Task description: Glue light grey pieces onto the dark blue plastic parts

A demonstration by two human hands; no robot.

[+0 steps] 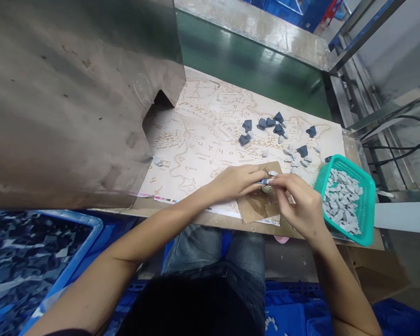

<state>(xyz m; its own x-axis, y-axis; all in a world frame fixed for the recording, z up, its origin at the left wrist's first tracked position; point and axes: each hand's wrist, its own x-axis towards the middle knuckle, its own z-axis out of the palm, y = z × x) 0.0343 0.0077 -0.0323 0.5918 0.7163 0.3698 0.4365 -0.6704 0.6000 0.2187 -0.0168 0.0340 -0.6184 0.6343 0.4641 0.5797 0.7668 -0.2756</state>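
Note:
My left hand (238,181) pinches a small dark blue-grey piece (263,181) above a square of brown cardboard (254,210). From the other side my right hand (300,199) is closed at the fingertips on a small pale grey chip (271,181) that meets the dark piece. The fingers partly cover both. A wet, shiny patch (264,198) marks the cardboard below. Beyond the hands, several dark angular pieces (279,129) and pale chips (294,154) lie scattered on a printed map sheet (203,121).
A teal basket (371,200) of pale chips (341,200) stands at the table's right end. A large metal housing (73,102) rises on the left, above a blue crate (94,221) of dark pieces (28,261). Behind the map runs a green belt (252,56); black cables (402,149) hang right.

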